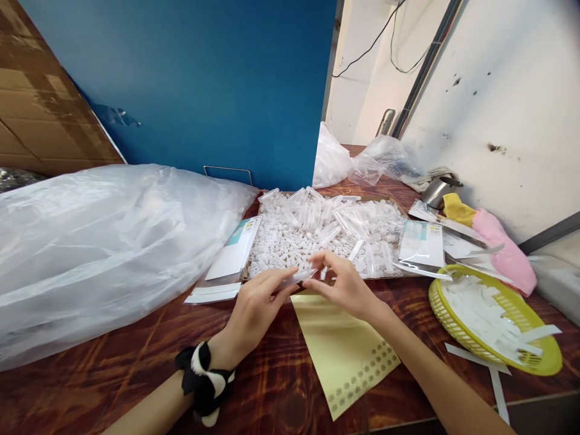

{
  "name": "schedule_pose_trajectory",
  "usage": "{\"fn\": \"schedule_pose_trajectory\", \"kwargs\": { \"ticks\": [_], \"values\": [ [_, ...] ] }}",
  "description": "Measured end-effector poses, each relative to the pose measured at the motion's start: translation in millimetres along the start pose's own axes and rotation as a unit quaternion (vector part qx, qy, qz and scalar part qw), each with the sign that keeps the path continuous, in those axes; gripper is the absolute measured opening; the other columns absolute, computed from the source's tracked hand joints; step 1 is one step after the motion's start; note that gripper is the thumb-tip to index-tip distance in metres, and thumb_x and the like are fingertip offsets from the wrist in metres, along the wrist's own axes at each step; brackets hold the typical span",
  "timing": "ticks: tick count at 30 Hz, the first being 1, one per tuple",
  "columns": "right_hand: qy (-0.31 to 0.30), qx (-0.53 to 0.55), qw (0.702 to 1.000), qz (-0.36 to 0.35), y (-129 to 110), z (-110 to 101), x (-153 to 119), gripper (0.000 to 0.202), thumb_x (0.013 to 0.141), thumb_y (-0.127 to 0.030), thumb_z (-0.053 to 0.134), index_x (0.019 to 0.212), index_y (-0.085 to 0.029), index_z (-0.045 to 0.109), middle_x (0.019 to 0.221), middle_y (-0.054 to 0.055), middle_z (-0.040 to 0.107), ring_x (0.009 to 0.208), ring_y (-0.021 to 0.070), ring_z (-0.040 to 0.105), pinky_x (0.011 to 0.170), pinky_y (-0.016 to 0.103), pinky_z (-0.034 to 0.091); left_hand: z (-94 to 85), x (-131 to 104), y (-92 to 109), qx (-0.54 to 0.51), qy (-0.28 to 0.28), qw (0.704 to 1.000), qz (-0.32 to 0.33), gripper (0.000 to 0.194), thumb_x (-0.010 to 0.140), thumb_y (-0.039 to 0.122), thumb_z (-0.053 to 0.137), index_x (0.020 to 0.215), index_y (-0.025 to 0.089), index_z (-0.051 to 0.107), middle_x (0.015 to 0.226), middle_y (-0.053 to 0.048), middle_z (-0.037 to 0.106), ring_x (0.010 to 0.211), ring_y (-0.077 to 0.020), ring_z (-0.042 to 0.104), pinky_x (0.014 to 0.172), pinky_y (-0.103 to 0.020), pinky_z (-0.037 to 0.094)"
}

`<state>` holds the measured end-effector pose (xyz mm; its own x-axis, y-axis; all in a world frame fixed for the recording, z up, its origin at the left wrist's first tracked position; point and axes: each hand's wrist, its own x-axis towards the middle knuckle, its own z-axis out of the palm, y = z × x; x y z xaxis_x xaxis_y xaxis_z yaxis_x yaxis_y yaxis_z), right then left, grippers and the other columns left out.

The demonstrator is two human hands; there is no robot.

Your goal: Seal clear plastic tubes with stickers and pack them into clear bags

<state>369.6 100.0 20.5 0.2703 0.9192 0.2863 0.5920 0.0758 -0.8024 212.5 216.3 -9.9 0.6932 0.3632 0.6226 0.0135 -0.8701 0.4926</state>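
A clear plastic tube [296,277] lies between the thumb and fingers of my left hand [256,302], which is closed on it. My right hand [344,285] meets the tube's right end, its thumb and fingers curled in. What those right fingertips pinch is too small to make out. Just beyond both hands is a shallow tray heaped with small white plastic pieces [285,244] and longer clear tubes [348,220]. Below my right wrist, a yellow sheet [335,344] with rows of round printed dots rests on the wooden table [272,374].
A large, full translucent bag [113,248] takes up the left side. Packaged cards [233,248] flank the tray, with another packet [421,243] at right. A yellow basket [550,356] holds white strips. Behind stand a blue panel [194,90], a metal cup [439,192] and a pink cloth item [505,254].
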Motion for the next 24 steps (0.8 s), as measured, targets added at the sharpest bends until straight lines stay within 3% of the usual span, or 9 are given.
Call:
{"fn": "schedule_pose_trajectory", "kwargs": {
  "ticks": [2,6,10,14,15,17,20,22,24],
  "values": [
    [-0.012,0.025,1.0,0.004,-1.2,0.4,-0.2,0.022,0.083,-0.036,0.061,0.094,-0.018,0.059,0.082,0.003,0.064,0.07,0.0134,0.059,0.059,0.023,0.045,-0.4,-0.3,-0.1,-0.001,0.007,1.0,-0.012,0.018,0.091,0.03,0.052,0.104,0.019,0.059,0.09,-0.003,0.069,0.079,-0.0152,0.066,0.071,-0.026,0.053],
    [-0.099,0.1,0.985,0.096,-2.2,1.9,-0.9,0.035,0.09,-0.044,0.047,0.069,-0.018,0.055,0.053,-0.002,0.057,0.043,0.0088,0.047,0.045,0.021,0.038,-1.5,1.3,-1.3,0.007,-0.023,0.998,0.066,0.01,0.091,0.022,0.05,0.097,0.019,0.058,0.085,-0.002,0.066,0.078,-0.0147,0.063,0.071,-0.027,0.051],
    [-0.034,0.061,0.997,0.041,-3.1,4.0,-1.7,0.024,0.085,-0.041,0.057,0.085,-0.018,0.058,0.074,0.002,0.064,0.065,0.0122,0.058,0.057,0.022,0.044,-5.9,7.0,1.7,0.015,-0.015,0.997,0.071,0.009,0.092,0.02,0.05,0.098,0.018,0.055,0.083,-0.004,0.064,0.076,-0.0142,0.06,0.066,-0.025,0.049],
    [-0.085,0.127,0.981,0.118,-2.5,8.2,-2.1,0.049,0.094,-0.048,0.035,0.058,-0.017,0.048,0.04,-0.004,0.046,0.036,0.0071,0.04,0.041,0.02,0.032,-12.6,9.5,6.1,0.066,-0.053,0.967,0.239,0.017,0.093,0.013,0.043,0.105,0.014,0.055,0.093,-0.01,0.066,0.078,-0.0177,0.057,0.069,-0.032,0.047],
    [-0.095,0.154,0.974,0.139,-1.9,8.8,-2.0,0.052,0.094,-0.05,0.031,0.056,-0.018,0.045,0.038,-0.004,0.043,0.033,0.0067,0.037,0.038,0.02,0.03,-13.1,9.3,6.3,0.066,-0.06,0.963,0.254,0.018,0.092,0.012,0.043,0.106,0.014,0.055,0.095,-0.01,0.067,0.077,-0.0178,0.056,0.069,-0.032,0.046],
    [-0.072,0.154,0.978,0.119,-0.8,8.4,-1.4,0.047,0.093,-0.052,0.034,0.066,-0.017,0.05,0.047,-0.002,0.05,0.038,0.0086,0.045,0.039,0.02,0.035,-12.9,9.2,5.6,0.031,-0.062,0.977,0.199,0.016,0.092,0.014,0.045,0.103,0.016,0.057,0.093,-0.008,0.067,0.077,-0.0168,0.057,0.07,-0.031,0.046],
    [0.007,-0.003,0.998,-0.063,1.0,4.0,-0.4,0.03,0.088,-0.043,0.053,0.099,-0.016,0.054,0.082,0.006,0.061,0.069,0.0146,0.058,0.057,0.025,0.048,-13.4,13.0,4.1,-0.086,-0.09,0.992,-0.022,0.011,0.089,0.024,0.053,0.096,0.018,0.059,0.084,-0.003,0.067,0.075,-0.0147,0.059,0.068,-0.026,0.047],
    [0.018,-0.141,0.97,-0.199,2.0,0.5,0.4,0.021,0.089,-0.032,0.054,0.102,-0.015,0.055,0.091,0.009,0.061,0.082,0.0176,0.056,0.068,0.029,0.048,-17.1,18.5,4.4,-0.18,-0.158,0.959,-0.151,0.017,0.087,0.033,0.054,0.091,0.018,0.059,0.076,0.0,0.065,0.067,-0.013,0.059,0.062,-0.023,0.046],
    [0.006,-0.237,0.931,-0.279,2.4,-2.0,1.2,0.014,0.093,-0.023,0.048,0.093,-0.013,0.057,0.085,0.009,0.061,0.081,0.0182,0.053,0.07,0.03,0.046,-22.7,24.6,5.5,-0.262,-0.24,0.907,-0.227,0.025,0.088,0.039,0.05,0.085,0.016,0.059,0.069,0.001,0.063,0.058,-0.0107,0.054,0.054,-0.021,0.042]
  ]
}}
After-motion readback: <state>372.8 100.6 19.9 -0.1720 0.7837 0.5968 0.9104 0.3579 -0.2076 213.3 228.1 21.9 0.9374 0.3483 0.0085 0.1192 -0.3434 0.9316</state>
